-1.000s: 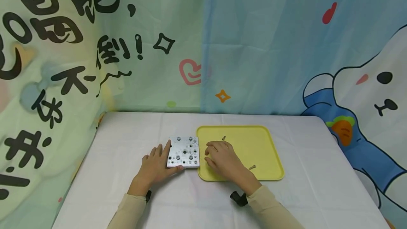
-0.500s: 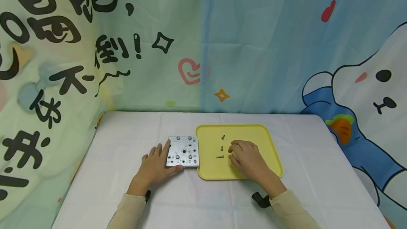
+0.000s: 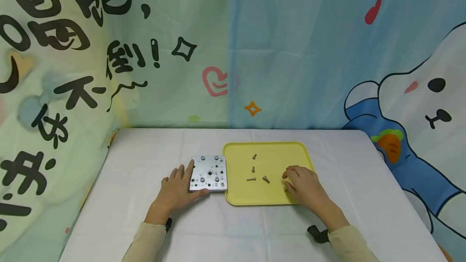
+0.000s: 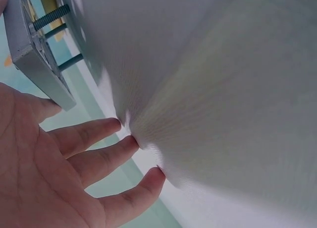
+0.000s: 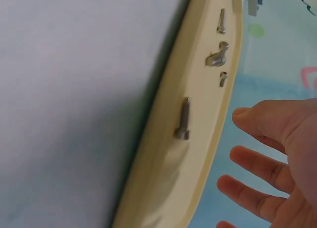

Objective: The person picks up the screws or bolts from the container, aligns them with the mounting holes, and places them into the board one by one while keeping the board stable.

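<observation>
A square silver metal plate (image 3: 209, 173) with holes and bolt heads lies against the tray's left side. In the left wrist view, threaded bolts (image 4: 52, 17) stick out of its underside. My left hand (image 3: 177, 193) holds the plate at its left and front edges between forefinger and thumb, the other fingers spread on the cloth. Over the right part of the yellow tray (image 3: 284, 153) hovers my right hand (image 3: 307, 185), its fingers loosely bent around nothing. Loose screws lie in the tray, among them one screw (image 3: 266, 179) left of that hand and another screw (image 5: 183, 120) nearest the right wrist camera.
A white cloth (image 3: 153, 148) covers the table. Behind it hangs a printed curtain (image 3: 291, 51). A black device (image 3: 318, 234) is strapped at the right wrist.
My right hand has moved to the right across the tray, uncovering several screws in the tray's left and middle parts. The left hand and the plate stay in place.
</observation>
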Demonstrator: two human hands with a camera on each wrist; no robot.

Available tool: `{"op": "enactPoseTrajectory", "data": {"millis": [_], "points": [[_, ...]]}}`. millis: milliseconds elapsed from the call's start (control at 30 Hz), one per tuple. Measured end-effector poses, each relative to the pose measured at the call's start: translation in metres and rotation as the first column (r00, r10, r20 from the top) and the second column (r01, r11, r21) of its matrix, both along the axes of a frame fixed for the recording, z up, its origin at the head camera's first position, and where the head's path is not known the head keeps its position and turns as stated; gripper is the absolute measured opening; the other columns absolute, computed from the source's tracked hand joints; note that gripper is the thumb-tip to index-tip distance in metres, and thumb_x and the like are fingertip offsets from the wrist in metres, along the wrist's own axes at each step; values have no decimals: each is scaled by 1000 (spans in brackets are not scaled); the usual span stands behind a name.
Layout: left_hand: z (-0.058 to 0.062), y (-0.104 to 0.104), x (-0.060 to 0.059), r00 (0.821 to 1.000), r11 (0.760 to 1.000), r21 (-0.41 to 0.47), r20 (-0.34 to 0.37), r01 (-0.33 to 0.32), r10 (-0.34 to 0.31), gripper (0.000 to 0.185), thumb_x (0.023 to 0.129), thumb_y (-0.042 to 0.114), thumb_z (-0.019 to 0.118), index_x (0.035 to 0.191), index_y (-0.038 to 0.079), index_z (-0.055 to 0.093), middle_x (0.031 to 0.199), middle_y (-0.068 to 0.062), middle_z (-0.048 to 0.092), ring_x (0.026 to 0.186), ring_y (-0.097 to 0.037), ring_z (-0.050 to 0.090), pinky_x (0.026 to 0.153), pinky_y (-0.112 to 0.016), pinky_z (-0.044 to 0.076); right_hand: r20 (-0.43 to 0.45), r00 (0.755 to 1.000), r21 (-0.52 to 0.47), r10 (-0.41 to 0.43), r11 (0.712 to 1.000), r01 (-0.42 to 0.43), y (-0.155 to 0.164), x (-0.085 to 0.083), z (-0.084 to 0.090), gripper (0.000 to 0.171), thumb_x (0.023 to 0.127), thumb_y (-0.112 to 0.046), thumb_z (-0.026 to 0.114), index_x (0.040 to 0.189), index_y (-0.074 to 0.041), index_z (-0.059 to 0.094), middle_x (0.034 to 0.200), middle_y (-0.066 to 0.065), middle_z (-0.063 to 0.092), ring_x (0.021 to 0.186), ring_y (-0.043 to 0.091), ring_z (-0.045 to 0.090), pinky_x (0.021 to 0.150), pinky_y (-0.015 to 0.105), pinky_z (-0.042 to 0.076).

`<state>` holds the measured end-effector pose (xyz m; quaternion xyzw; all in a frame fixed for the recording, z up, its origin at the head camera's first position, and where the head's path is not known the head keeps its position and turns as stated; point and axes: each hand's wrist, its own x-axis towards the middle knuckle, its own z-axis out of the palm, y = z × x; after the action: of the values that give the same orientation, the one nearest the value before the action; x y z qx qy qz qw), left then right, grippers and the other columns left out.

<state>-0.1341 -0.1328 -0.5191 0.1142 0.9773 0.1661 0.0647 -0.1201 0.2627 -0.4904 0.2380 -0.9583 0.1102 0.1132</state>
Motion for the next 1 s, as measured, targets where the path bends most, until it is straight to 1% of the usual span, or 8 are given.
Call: {"op": "enactPoseTrajectory", "data": {"millis": [100,267,400,600,833,1000], "points": [[0,0,0,1000,1000,3,1,-3,3,110,81,79,58,161,13,20,150,-28,39,137,-48,38,99,-65,37,13,1000,2,-9,1000,9,4,2,-2,21,84,-4,80,99,-6,67,113,16,64,106,40,60,86,65,45],[0,0,0,1000,1000,6,3,-3,3,111,81,79,58,161,13,19,150,-27,39,137,-47,37,99,-66,36,63,997,9,-35,999,34,9,4,-5,22,83,-3,80,100,-8,67,112,14,64,106,40,60,85,67,44],[0,0,0,1000,1000,7,9,-6,6,111,81,79,58,161,13,19,150,-27,39,137,-48,37,99,-66,36,97,994,2,-42,999,42,14,5,-8,21,84,-1,77,99,-9,67,110,12,64,103,39,60,84,66,44],[-2,0,0,1000,1000,4,6,-6,6,111,81,79,58,161,13,19,150,-28,39,137,-48,37,99,-66,36,125,991,-3,-47,999,48,18,6,-12,18,85,0,72,96,-13,66,108,9,64,102,37,60,83,66,44],[-2,0,0,1000,1000,3,-3,-5,5,111,81,79,58,161,14,19,150,-27,40,137,-48,37,98,-66,37,144,988,-1,-52,999,53,20,5,-14,16,86,-3,72,93,-16,66,107,7,64,102,37,60,83,67,44],[-4,0,0,1000,1000,-1,-4,-4,4,111,81,81,57,161,14,19,150,-27,40,137,-48,37,98,-66,37,169,983,9,-76,997,75,19,5,-14,13,87,-6,72,90,-17,64,108,8,64,103,38,59,85,67,42]]}}
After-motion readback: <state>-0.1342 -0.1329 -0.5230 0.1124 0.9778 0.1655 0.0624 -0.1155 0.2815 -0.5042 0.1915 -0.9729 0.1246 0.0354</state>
